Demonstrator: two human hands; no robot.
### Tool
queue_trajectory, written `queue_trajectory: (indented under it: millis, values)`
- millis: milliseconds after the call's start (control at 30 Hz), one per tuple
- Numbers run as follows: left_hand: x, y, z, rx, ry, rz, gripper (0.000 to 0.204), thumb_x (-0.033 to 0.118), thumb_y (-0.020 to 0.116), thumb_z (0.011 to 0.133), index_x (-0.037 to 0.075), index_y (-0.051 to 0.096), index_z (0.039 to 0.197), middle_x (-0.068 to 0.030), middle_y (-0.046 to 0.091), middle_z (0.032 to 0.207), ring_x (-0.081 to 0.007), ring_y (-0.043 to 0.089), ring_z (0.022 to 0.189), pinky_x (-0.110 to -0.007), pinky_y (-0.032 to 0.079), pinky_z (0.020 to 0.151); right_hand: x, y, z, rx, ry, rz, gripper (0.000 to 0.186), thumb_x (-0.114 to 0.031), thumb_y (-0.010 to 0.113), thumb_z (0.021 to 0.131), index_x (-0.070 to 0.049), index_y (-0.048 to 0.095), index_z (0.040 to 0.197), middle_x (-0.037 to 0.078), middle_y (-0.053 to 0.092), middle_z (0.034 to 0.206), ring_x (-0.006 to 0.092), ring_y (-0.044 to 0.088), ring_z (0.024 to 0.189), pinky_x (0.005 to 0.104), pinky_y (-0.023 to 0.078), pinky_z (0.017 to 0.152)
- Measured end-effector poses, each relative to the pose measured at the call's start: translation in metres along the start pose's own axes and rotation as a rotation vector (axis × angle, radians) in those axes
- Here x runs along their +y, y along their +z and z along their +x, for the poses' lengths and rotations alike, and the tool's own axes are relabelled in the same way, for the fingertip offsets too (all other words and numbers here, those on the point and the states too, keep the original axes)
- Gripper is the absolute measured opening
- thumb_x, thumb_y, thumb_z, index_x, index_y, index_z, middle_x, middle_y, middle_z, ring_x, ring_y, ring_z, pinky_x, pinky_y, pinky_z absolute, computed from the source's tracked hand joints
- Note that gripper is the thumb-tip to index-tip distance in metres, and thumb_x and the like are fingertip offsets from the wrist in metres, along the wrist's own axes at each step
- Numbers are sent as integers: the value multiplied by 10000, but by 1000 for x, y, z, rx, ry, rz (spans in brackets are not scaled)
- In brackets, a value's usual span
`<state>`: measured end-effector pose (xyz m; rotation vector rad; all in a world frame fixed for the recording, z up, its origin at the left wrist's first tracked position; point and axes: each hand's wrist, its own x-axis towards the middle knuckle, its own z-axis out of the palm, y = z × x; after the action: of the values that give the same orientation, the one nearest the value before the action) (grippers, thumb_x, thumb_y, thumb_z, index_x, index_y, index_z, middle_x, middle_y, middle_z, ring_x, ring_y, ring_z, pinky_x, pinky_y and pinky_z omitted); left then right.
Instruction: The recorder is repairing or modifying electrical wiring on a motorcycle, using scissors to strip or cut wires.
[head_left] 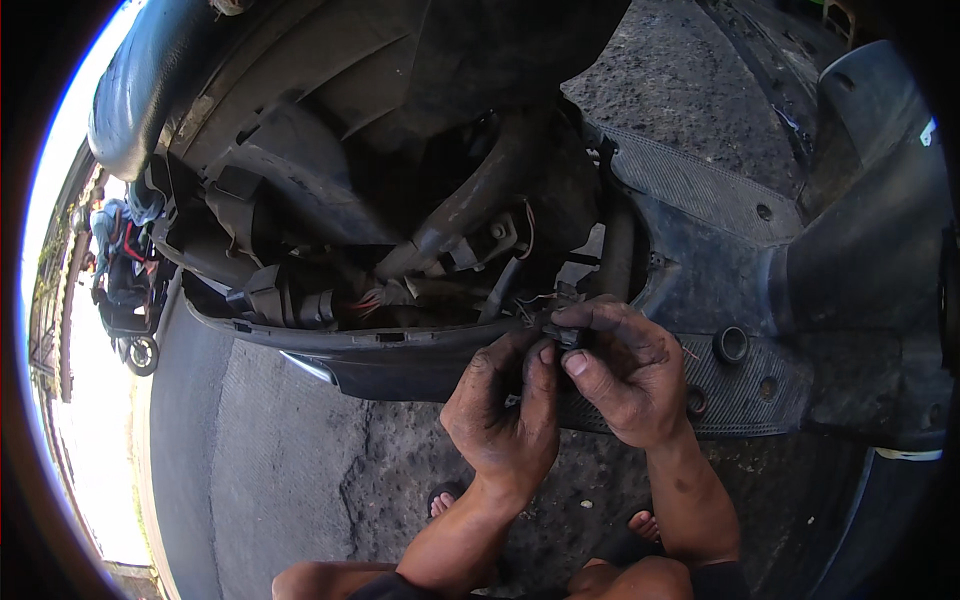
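Observation:
Before me is a motor scooter with its body opened up, bare frame tubes (470, 205) and wiring showing inside. My right hand (632, 375) pinches a small black part (568, 336), which looks like a plug connector, between thumb and forefinger. Close beside it, my left hand (505, 405) has its thumb and fingers pressed together at the same part; what exactly they grip is hidden. Thin loose wires (537, 300) rise just behind the fingertips. Both hands are smeared with dark grime and sit over the lower side panel (400, 350).
The ribbed footboard (690, 180) and front shield (870, 260) lie to the right, with a black ring-shaped part (731, 345) on the footboard. Reddish wires (368, 303) show inside the body. Rough pavement (290, 430) lies below. Another motorbike (128, 290) stands far left.

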<state>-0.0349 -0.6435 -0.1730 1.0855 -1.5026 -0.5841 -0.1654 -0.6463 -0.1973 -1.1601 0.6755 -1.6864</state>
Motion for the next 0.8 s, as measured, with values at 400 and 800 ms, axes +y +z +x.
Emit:
queue_trajectory:
  millis: [400,800]
  values:
    - [4,0,2,12,15,34,179,11,748,884,-41,703,1048,-123,737,886,-127,683,773,-257,540,714,-2,0,3,30,-63,-195,319,-57,683,910,37,657,1213,126,668,1099,160,672,958,273,556,817]
    - [7,-2,7,12,-23,89,176,19,759,875,-39,703,1032,-122,740,848,-114,689,736,-247,540,687,3,-1,-1,78,-52,-173,316,-67,686,929,22,651,1231,126,685,1105,164,672,960,285,554,822]
